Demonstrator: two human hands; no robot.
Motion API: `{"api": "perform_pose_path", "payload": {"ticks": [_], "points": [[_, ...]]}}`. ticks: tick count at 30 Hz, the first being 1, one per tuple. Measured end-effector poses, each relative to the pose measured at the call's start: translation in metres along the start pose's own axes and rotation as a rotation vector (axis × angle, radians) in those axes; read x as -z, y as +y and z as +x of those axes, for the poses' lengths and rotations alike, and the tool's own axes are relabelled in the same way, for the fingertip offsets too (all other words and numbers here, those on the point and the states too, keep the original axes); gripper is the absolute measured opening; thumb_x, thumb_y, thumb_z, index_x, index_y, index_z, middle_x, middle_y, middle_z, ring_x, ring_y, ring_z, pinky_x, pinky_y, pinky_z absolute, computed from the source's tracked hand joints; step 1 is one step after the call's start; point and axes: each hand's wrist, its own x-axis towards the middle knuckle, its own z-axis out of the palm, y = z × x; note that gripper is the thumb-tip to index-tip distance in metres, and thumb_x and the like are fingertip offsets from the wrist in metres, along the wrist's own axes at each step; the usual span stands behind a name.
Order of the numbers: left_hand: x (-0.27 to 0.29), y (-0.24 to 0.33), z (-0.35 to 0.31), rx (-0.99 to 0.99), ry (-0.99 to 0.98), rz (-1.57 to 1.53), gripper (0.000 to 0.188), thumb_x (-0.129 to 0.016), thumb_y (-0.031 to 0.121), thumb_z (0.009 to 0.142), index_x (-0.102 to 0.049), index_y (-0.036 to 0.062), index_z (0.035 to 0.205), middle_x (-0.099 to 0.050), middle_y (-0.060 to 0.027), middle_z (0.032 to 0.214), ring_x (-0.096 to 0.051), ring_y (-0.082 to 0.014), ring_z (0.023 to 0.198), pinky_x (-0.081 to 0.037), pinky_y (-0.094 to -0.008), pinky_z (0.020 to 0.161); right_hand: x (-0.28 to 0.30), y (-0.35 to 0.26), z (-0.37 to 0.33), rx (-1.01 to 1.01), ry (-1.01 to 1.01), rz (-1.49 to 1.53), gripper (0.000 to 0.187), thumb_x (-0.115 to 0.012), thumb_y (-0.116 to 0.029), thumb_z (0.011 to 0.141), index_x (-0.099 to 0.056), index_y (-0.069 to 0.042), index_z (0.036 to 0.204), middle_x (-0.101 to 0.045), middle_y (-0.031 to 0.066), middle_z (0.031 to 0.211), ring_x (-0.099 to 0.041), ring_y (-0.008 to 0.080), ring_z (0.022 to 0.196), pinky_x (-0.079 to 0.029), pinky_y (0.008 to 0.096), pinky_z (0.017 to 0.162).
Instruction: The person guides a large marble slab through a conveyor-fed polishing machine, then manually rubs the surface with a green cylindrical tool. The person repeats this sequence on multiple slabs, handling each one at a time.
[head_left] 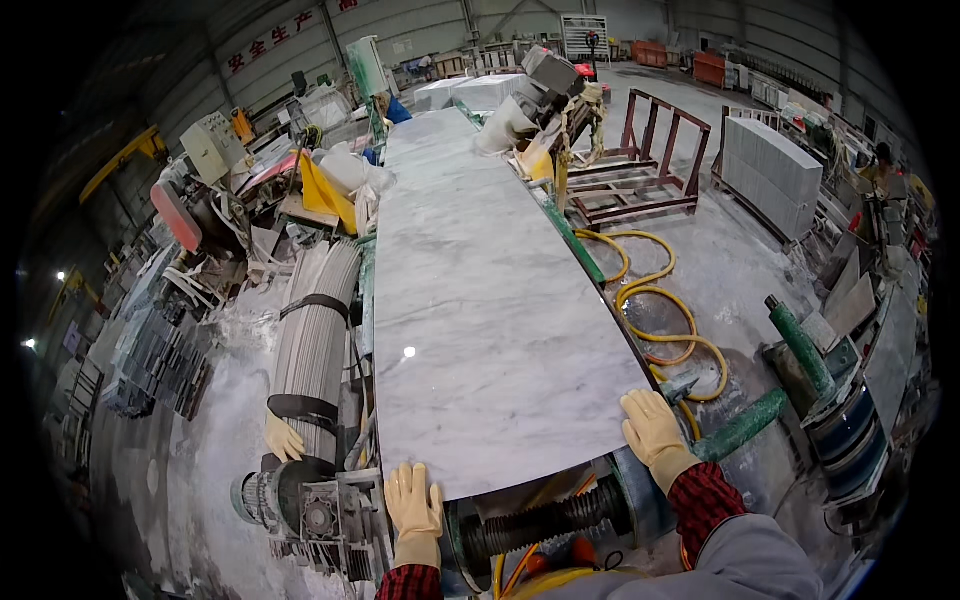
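Observation:
A long grey-white marble slab (490, 300), polished and faintly veined, stretches away from me on a machine bed. My left hand (414, 505), in a pale yellow rubber glove, is at its near left corner, fingers stretched out and thumb apart. At the near right corner my right hand (655, 432), gloved alike, lies with its fingers extended on the slab's edge; its thumb is hidden. Neither hand is wrapped round anything. Below the near edge runs a black ribbed bellows (545, 520). Another pale glove (284, 437) shows at the left; whether it is worn cannot be told.
A grey motor (262, 500) and a strapped bundle of pale strips (318, 330) stand left. Yellow hose (680, 300) coils on the floor right, near a green metal arm (740, 425). Beyond are a brown steel rack (640, 165), stacked slabs (770, 175) and a tilted machine head (545, 85).

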Motion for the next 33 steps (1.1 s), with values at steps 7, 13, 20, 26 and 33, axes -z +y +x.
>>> {"api": "perform_pose_path", "payload": {"ticks": [7,13,20,26,33], "points": [[0.004,0.004,0.000,0.012,0.012,-0.019,0.056,-0.070,0.033,0.100,-0.058,0.0094,0.149,-0.055,-0.0210,0.157,-0.048,-0.0463,0.146,-0.031,-0.0566,0.126,-0.003,0.005,-0.004,-0.027,-0.056,0.023,0.043,-0.069,-0.015,0.090,-0.065,-0.001,0.131,-0.066,0.0200,0.135,-0.058,0.0403,0.131,-0.044,0.0534,0.116],[0.007,0.006,-0.002,0.035,-0.037,-0.059,0.055,-0.067,0.032,0.102,-0.058,0.0092,0.152,-0.050,-0.0213,0.163,-0.043,-0.0458,0.150,-0.029,-0.0564,0.128,-0.001,0.005,-0.006,-0.022,-0.042,0.037,0.043,-0.070,-0.013,0.088,-0.066,-0.001,0.130,-0.066,0.0205,0.133,-0.058,0.0418,0.129,-0.045,0.0529,0.114],[0.005,0.004,-0.005,0.033,-0.006,-0.044,0.056,-0.068,0.029,0.101,-0.058,0.0094,0.152,-0.053,-0.0227,0.160,-0.045,-0.0454,0.149,-0.030,-0.0558,0.128,0.000,0.004,-0.007,-0.009,-0.003,0.038,0.044,-0.071,-0.013,0.088,-0.066,-0.002,0.129,-0.067,0.0202,0.132,-0.059,0.0416,0.127,-0.046,0.0523,0.113],[0.004,0.004,-0.010,0.044,-0.010,-0.035,0.054,-0.066,0.033,0.103,-0.057,0.0112,0.152,-0.053,-0.0222,0.161,-0.046,-0.0451,0.150,-0.031,-0.0556,0.128,0.008,-0.002,-0.010,-0.046,-0.014,0.036,0.042,-0.071,-0.017,0.091,-0.066,-0.002,0.131,-0.067,0.0196,0.135,-0.059,0.0395,0.130,-0.044,0.0517,0.116],[0.002,0.001,-0.011,0.039,-0.020,-0.048,0.053,-0.067,0.026,0.102,-0.059,0.0079,0.152,-0.053,-0.0250,0.161,-0.045,-0.0473,0.150,-0.030,-0.0564,0.129,0.004,0.005,-0.017,-0.078,-0.045,0.050,0.044,-0.069,-0.020,0.094,-0.065,-0.005,0.135,-0.065,0.0201,0.141,-0.056,0.0395,0.136,-0.041,0.0518,0.120]]}}
